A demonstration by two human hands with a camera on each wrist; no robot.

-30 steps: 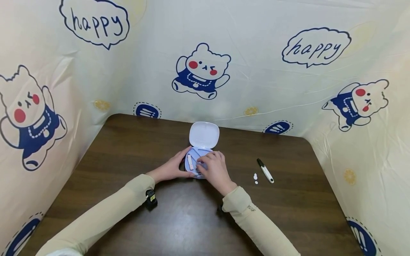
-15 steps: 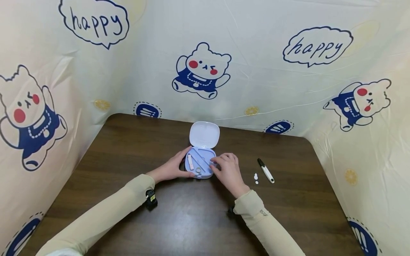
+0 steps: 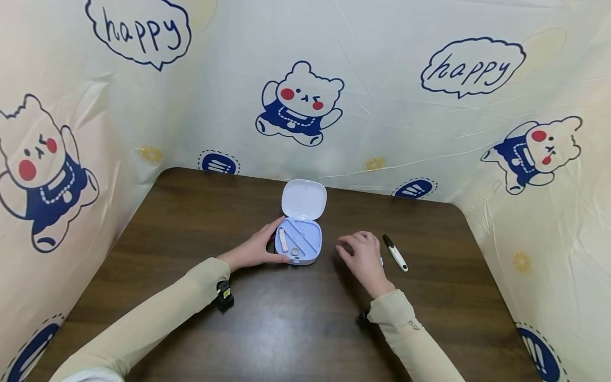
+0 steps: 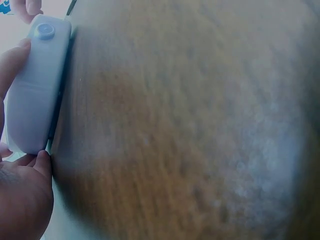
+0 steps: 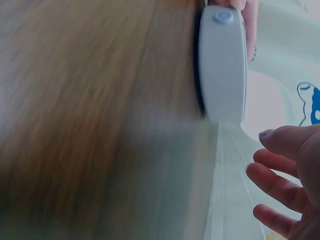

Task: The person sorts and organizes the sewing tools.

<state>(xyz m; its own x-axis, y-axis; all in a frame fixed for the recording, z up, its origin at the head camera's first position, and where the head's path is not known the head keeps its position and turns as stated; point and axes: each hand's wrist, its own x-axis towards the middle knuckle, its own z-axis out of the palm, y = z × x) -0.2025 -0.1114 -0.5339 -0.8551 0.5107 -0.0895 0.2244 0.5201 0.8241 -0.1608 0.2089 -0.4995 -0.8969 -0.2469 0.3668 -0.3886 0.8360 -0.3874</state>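
Observation:
A light-blue compartment case [image 3: 310, 259] stands on the table with its lid [image 3: 304, 199] raised at the back. A diagonal divider crosses it; a small white stick [image 3: 283, 240] and a small round greyish piece [image 3: 294, 252] lie in the left part. My left hand [image 3: 255, 249] grips the case's left side, its thumb at the front wall near the round button [image 4: 44, 31] in the left wrist view. My right hand [image 3: 365, 263] hovers right of the case, apart from it. In the right wrist view its fingers [image 5: 275, 185] are spread and loosely bent, holding nothing.
A black-and-white pen-like tool [image 3: 395, 253] lies right of my right hand. Small white pieces [image 3: 382, 261] beside it are mostly hidden by that hand. The dark wooden table [image 3: 267, 329] meets a printed cloth [image 3: 372, 132] behind and at both sides.
My right hand has left the case's interior and moved right toward the white pieces, uncovering the compartments and the round piece. My left hand has kept its grip on the case.

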